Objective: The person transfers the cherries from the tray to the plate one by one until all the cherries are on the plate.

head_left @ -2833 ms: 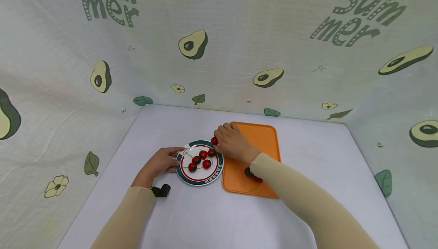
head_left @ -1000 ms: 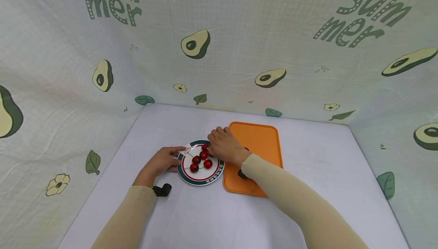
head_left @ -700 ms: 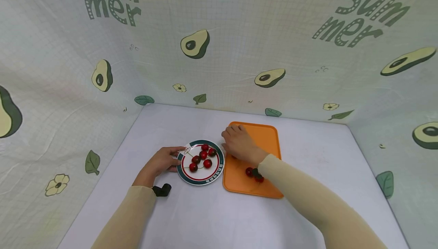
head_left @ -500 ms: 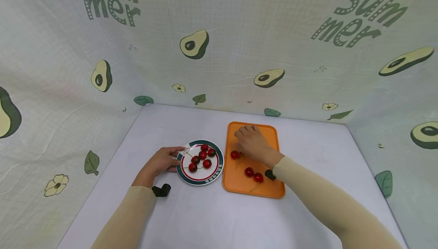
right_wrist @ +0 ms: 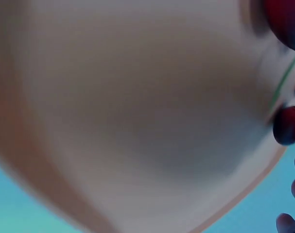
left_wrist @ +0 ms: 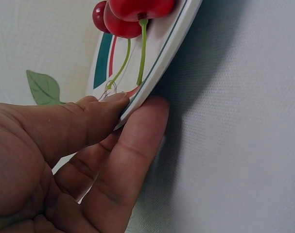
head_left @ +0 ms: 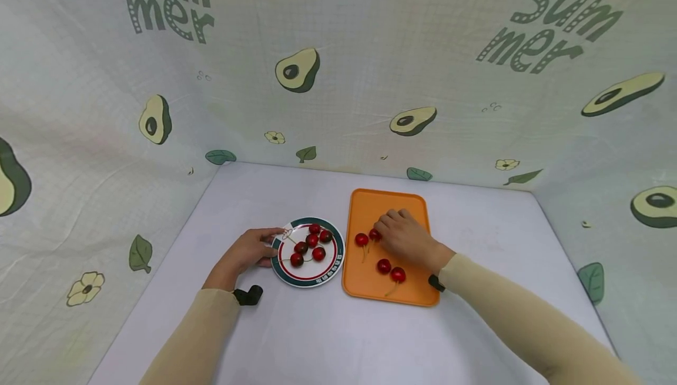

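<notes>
My left hand (head_left: 248, 257) pinches the left rim of a round white plate (head_left: 305, 283) with a green band and a red ring. The left wrist view shows the thumb (left_wrist: 89, 121) on top of the rim and a finger below it. Several red cherries (head_left: 312, 240) with stems lie on the plate. To its right, my right hand (head_left: 406, 238) is low over an orange tray (head_left: 365, 285), fingertips right at a cherry (head_left: 375, 234). In the right wrist view its fingertips show apart at the right edge, beside a dark red cherry (right_wrist: 287, 126).
Left of that cherry on the tray lies another cherry (head_left: 361, 240). Two more, a cherry (head_left: 383, 265) and a cherry with a stem (head_left: 398, 274), lie nearer the front. A white cloth (head_left: 296, 338) covers the table. Printed fabric (head_left: 344, 79) hangs behind and at the sides.
My right hand has let go of a cherry at the plate's back, then moved right and down over the tray to another cherry. My left hand stays on the plate's rim.
</notes>
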A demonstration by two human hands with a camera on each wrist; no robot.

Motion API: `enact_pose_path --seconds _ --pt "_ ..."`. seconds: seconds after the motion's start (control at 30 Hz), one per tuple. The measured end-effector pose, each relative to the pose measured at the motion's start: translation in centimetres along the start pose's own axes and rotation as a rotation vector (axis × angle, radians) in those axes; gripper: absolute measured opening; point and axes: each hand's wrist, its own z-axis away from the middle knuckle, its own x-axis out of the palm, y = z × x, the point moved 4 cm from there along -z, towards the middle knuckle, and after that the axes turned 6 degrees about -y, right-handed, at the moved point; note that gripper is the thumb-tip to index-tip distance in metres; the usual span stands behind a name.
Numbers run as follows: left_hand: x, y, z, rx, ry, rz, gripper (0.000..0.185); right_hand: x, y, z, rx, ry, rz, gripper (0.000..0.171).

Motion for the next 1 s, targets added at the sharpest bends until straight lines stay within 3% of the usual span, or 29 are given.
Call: enact_pose_path --seconds 0.3,0.57,1.0 --pt "0.0 -0.2 -0.2 -0.005 0.003 0.013 0.059 1.0 -0.1 -0.8 0.011 -0.021 -0.017 0.033" --pt "0.0 -0.1 0.0 -0.009 0.005 0.005 0.058 1.4 1.3 -1.2 0.105 -0.068 -0.071 0.036" --pt "0.0 0.1 -0.1 -0.017 0.007 0.001 0.058 0.9 2.0 -1.8 0.174 0.032 -0.056 0.034"
